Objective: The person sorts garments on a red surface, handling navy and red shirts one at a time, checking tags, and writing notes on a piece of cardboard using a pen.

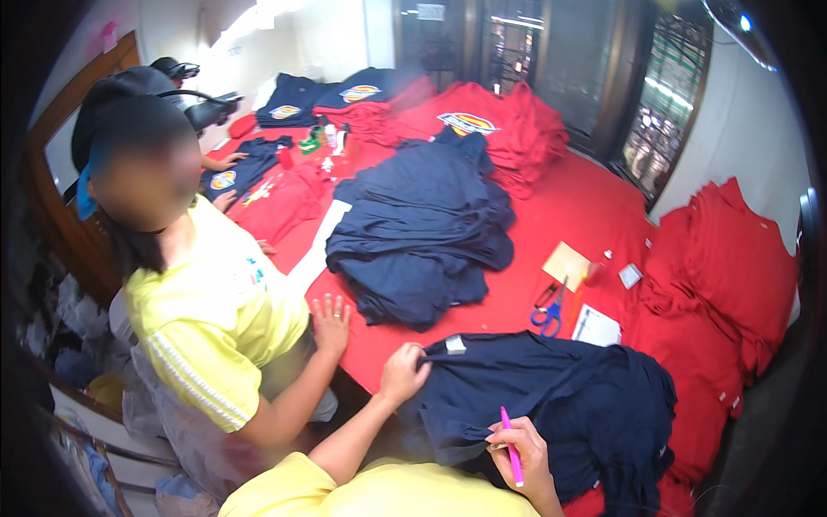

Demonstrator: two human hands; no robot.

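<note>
A navy garment point(543, 379) lies spread along the near edge of the red-covered table. My left hand point(405, 375) is closed on its left edge, beside a small white tag point(455, 345). Lower down, my right hand point(527, 461) grips a pink pen point(512, 444) that stands nearly upright between the fingers. That hand is over the garment's lower edge and also appears to touch the cloth; the fingertips are partly hidden. Just beyond the garment are blue-handled scissors point(548, 319) and a white paper pad point(596, 327).
A large navy garment pile point(413, 224) sits mid-table, with red garments point(715, 284) stacked at the right. A co-worker in yellow point(215, 310) stands close on my left, one hand point(331, 323) on the table edge. Farther back, another person's hand point(228, 161) rests on navy cloth.
</note>
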